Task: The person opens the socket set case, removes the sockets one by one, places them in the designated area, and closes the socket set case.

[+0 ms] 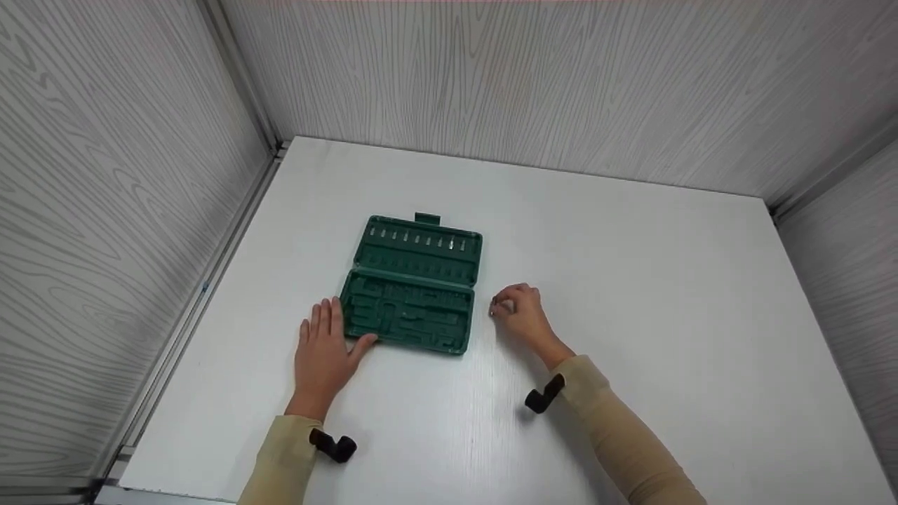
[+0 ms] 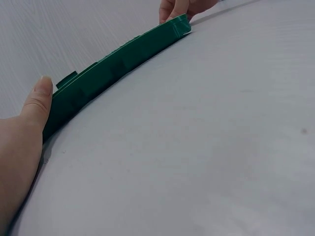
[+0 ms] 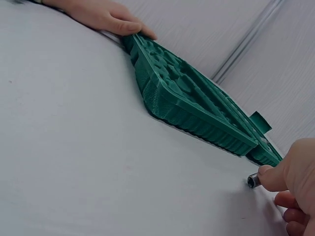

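A green case lies unfolded on the white table, with a row of small metal bits in its far half; the near half shows moulded slots. My left hand rests flat at the case's left near corner, fingers straight, thumb along the near edge, also seen in the left wrist view. Just right of the case, my right hand pinches a small metal socket between thumb and fingers, close above the table, its hollow end showing in the right wrist view.
The white table spreads around the case. Grey wood-patterned panels stand at the back and both sides. A black wrist mount sits on the right sleeve, another on the left.
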### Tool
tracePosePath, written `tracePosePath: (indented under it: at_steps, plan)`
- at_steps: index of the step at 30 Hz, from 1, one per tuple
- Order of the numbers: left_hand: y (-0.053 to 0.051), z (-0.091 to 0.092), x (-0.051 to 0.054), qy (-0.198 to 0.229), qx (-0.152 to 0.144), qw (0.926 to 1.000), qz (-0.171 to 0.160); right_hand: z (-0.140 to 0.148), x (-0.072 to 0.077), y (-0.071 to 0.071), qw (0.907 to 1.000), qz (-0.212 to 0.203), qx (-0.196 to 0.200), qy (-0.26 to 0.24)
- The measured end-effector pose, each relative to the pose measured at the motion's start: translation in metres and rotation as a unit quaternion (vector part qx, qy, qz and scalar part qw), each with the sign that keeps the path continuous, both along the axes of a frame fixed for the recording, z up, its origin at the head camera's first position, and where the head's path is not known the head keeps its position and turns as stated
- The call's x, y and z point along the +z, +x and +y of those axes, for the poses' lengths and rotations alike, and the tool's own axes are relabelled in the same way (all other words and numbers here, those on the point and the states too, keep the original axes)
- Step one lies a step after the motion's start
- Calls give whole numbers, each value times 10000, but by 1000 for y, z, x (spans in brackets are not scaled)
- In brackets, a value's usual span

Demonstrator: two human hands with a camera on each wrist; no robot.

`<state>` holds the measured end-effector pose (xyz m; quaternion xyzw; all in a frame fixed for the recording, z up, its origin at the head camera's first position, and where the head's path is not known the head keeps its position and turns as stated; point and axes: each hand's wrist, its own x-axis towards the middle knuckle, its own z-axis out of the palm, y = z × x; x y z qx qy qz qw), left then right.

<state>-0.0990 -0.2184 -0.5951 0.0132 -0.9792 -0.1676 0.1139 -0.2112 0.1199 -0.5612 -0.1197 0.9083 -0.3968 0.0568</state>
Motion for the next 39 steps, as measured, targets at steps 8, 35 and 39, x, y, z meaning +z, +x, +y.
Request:
tracePosePath:
  at_steps: [8,35,39]
  plan:
    - [-4,1,1,26,-2,10000,19,3,-3,-3,9998,66,-108,-171]
    - [3,-2,-3,38,31,9998,170,-23,15,-51,9987,-155,196,-443]
    - [1,2,-3,80,16,9998,197,-34,21,-62,9989,27,306,-349]
